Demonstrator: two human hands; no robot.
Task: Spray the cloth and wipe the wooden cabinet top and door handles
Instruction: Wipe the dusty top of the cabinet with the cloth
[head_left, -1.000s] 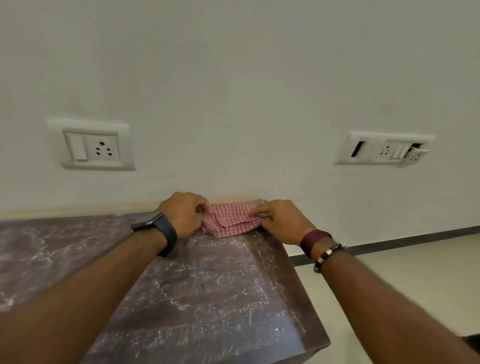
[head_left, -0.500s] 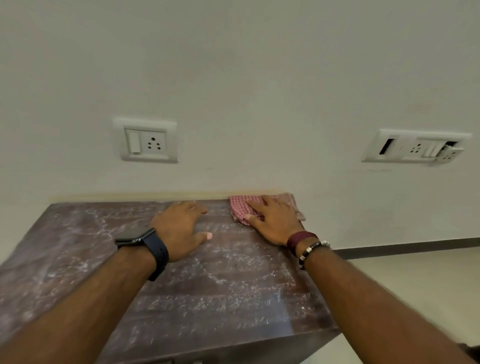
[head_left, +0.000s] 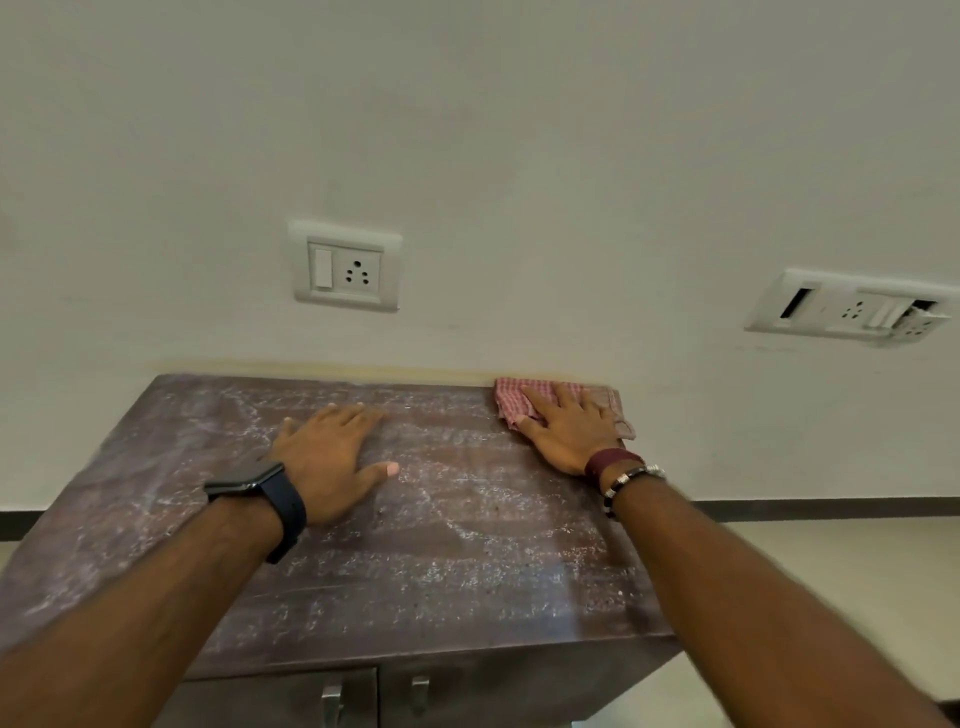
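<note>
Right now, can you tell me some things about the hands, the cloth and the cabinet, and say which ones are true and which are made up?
1. The right hand lies flat on the cloth. True.
2. The cloth is at the front edge of the cabinet top. False: it lies at the back right corner, by the wall.
3. The left hand holds a spray bottle. False: it rests flat and empty on the cabinet top; no bottle shows.
4. Two door handles show below the top. True.
5. The cabinet top is spotless. False: pale dusty streaks cover it.
</note>
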